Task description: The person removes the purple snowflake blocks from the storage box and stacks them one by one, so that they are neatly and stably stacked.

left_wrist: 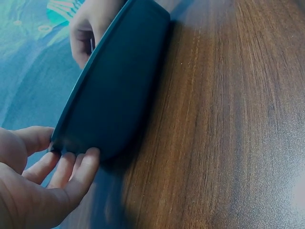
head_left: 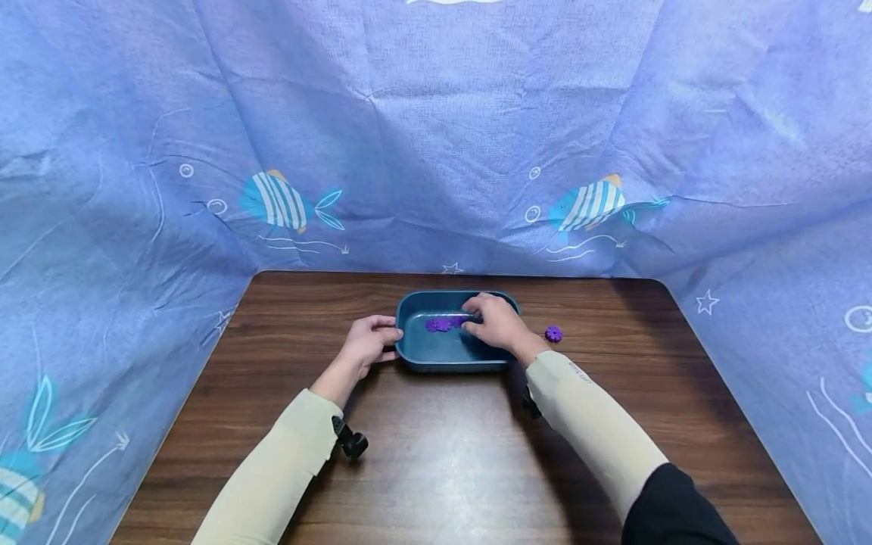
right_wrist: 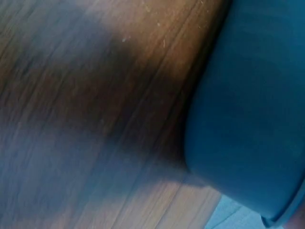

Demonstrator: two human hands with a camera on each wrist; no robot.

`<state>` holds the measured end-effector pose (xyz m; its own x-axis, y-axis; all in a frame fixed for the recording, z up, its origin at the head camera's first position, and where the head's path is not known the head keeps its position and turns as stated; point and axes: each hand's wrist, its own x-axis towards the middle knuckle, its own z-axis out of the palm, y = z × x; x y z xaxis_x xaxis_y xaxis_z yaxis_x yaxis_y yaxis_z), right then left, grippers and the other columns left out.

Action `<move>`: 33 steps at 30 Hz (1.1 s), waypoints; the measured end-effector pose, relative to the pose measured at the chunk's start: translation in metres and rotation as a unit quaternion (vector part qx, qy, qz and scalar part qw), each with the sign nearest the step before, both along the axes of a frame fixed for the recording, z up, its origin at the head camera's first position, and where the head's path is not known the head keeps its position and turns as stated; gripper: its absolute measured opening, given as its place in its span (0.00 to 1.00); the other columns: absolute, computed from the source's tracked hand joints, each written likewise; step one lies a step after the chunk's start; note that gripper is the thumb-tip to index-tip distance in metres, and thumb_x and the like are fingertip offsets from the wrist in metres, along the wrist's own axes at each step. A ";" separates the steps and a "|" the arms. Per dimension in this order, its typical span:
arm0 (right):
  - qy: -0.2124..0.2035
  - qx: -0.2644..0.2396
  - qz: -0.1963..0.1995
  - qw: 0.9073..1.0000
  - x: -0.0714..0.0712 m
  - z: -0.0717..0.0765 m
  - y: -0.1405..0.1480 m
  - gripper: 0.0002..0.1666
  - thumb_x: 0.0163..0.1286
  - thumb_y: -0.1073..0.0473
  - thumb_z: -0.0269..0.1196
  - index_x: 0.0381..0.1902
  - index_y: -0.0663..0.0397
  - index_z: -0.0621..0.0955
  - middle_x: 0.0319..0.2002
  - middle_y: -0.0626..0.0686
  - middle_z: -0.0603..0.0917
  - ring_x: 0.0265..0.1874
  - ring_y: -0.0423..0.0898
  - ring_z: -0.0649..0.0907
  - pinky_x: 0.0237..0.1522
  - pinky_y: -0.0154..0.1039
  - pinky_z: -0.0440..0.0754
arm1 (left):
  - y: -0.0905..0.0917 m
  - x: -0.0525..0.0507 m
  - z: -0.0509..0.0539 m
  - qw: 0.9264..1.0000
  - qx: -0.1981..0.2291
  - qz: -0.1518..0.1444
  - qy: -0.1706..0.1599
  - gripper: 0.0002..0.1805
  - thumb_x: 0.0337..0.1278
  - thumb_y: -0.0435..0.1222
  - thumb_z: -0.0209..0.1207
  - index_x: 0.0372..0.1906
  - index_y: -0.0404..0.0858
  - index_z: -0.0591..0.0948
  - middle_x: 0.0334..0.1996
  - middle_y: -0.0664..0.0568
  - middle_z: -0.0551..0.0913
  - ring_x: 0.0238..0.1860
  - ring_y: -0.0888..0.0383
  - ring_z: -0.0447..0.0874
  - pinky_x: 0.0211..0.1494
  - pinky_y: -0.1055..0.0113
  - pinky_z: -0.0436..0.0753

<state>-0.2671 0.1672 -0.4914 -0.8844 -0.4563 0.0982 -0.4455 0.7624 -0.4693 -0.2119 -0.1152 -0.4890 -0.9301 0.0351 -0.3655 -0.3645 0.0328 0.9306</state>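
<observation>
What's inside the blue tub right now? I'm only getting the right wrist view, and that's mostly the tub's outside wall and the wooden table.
Observer: Small purple pieces lie inside the tub, bunched near its middle.
Operator: Okay, and where's the left grip?
Observer: It holds the tub's left end, with the thumb at the rim.
Operator: Any pieces outside the tub?
Observer: Yes, the head view shows a single loose piece, also purple, on the table to the right of the tub.
</observation>
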 end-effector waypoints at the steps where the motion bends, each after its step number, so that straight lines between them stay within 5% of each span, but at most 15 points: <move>1: -0.006 0.003 -0.002 1.000 0.000 -0.001 -0.002 0.19 0.68 0.56 0.71 0.54 0.56 0.85 0.49 0.54 0.86 0.48 0.50 0.85 0.53 0.49 0.86 | 0.000 0.000 0.000 1.000 0.000 0.000 -0.001 0.22 0.68 0.29 0.63 0.64 0.31 0.77 0.46 0.44 0.84 0.49 0.44 0.87 0.41 0.62 0.92; 9: -0.040 0.018 -0.012 0.999 -0.002 -0.007 -0.010 0.20 0.70 0.55 0.70 0.56 0.56 0.84 0.50 0.54 0.85 0.50 0.50 0.85 0.55 0.50 0.86 | 0.000 -0.001 -0.002 1.000 0.003 -0.001 -0.003 0.23 0.67 0.29 0.63 0.65 0.30 0.76 0.48 0.43 0.83 0.47 0.53 0.85 0.43 0.61 0.92; 33: -0.012 0.112 0.004 0.994 -0.008 -0.009 -0.021 0.19 0.71 0.51 0.70 0.56 0.50 0.85 0.52 0.52 0.87 0.51 0.49 0.85 0.59 0.51 0.85 | -0.001 -0.003 0.001 1.000 -0.003 -0.004 -0.003 0.22 0.68 0.29 0.63 0.65 0.31 0.77 0.50 0.42 0.82 0.50 0.50 0.85 0.45 0.59 0.92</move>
<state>-0.2749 0.1460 -0.5000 -0.8817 -0.4710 -0.0275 -0.4424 0.8456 -0.2986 -0.2144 -0.1165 -0.4877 -0.9278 0.0402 -0.3708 -0.3692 0.0422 0.9284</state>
